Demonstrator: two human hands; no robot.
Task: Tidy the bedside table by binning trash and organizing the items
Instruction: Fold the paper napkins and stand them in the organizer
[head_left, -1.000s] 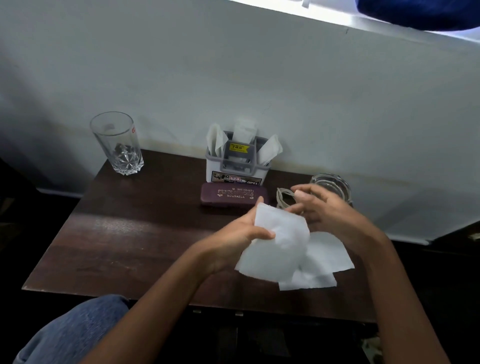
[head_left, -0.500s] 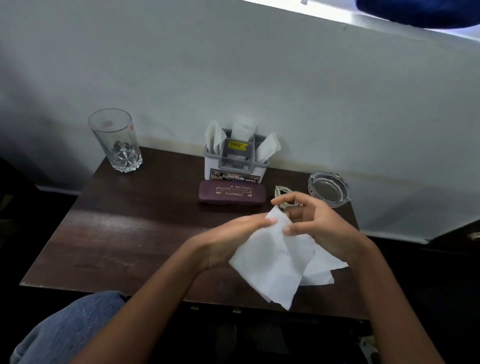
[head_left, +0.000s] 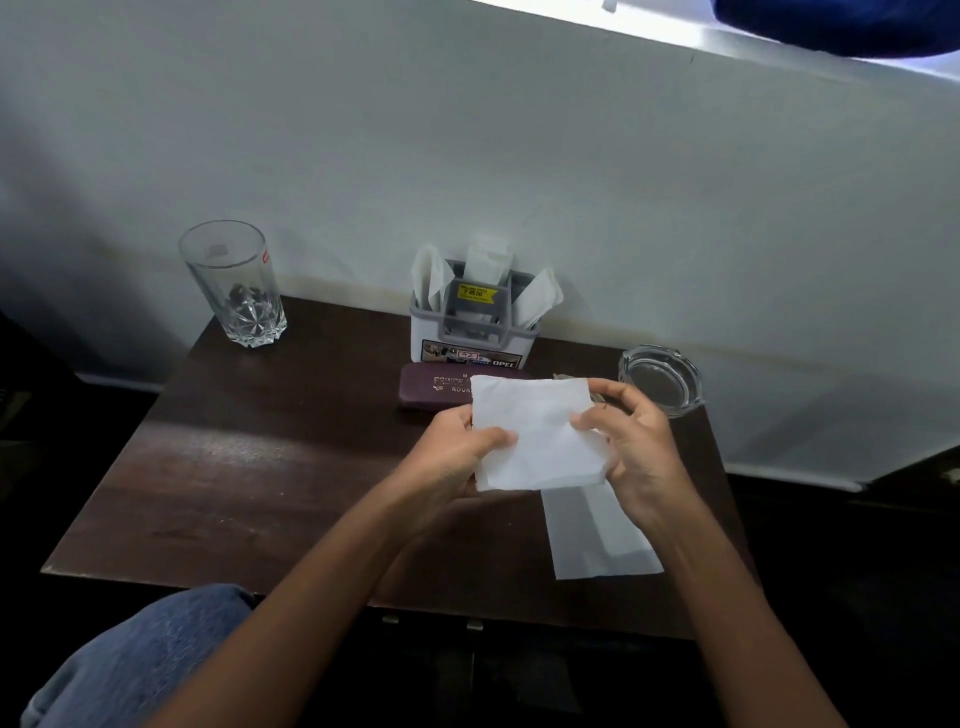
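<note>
A white paper napkin is held flat above the dark wooden bedside table. My left hand pinches its left edge and my right hand pinches its right edge. A second white napkin lies on the table below my right hand, near the front edge. Behind the held napkin sits a maroon spectacle case, partly hidden. A grey and white organizer holding folded napkins stands against the wall.
An empty cut-glass tumbler stands at the back left corner. A clear glass ashtray sits at the back right. A bit of coiled cable peeks out beside the case. My knee in blue jeans is below the table's front edge.
The napkin hung crumpled from my hands before. Now it is spread flat and squared between both hands, raised over the spectacle case. The other napkin stays on the table.
</note>
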